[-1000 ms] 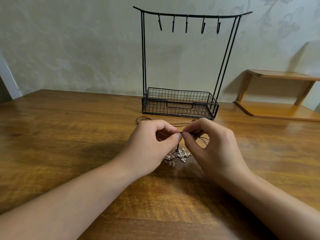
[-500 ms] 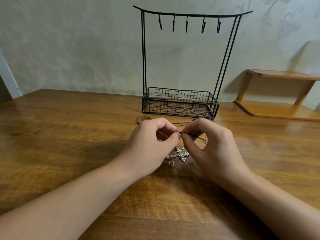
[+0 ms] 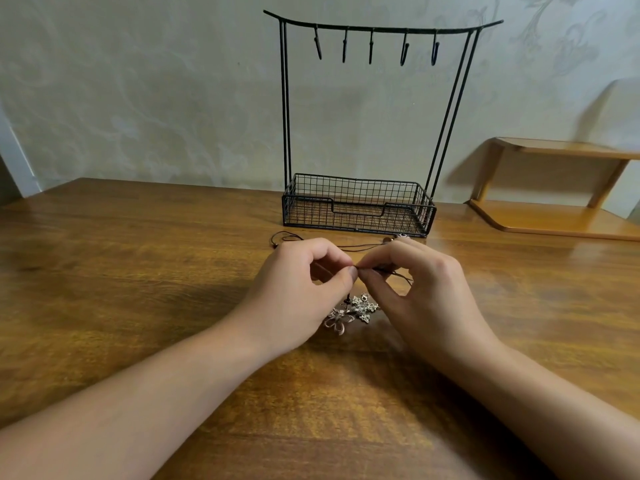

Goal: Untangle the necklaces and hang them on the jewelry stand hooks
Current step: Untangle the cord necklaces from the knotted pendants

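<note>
Tangled necklaces on thin dark cords (image 3: 360,249) lie on the wooden table (image 3: 138,271) in front of the black wire jewelry stand (image 3: 358,206). Two metal pendants (image 3: 353,311), one flower-shaped and one star-shaped, rest between my wrists. My left hand (image 3: 298,292) and my right hand (image 3: 422,292) meet fingertip to fingertip, each pinching the cord at the same spot just above the pendants. The stand's top bar carries several bare hooks (image 3: 370,46). Part of the cord is hidden under my fingers.
The stand's wire basket base holds nothing that I can see. A low wooden shelf (image 3: 561,216) stands at the back right against the patterned wall. The cord's loose end with small beads (image 3: 275,243) trails left of the stand's front.
My hands stay pinched together on the cord at nearly the same place. The pendants have shifted only slightly under them.
</note>
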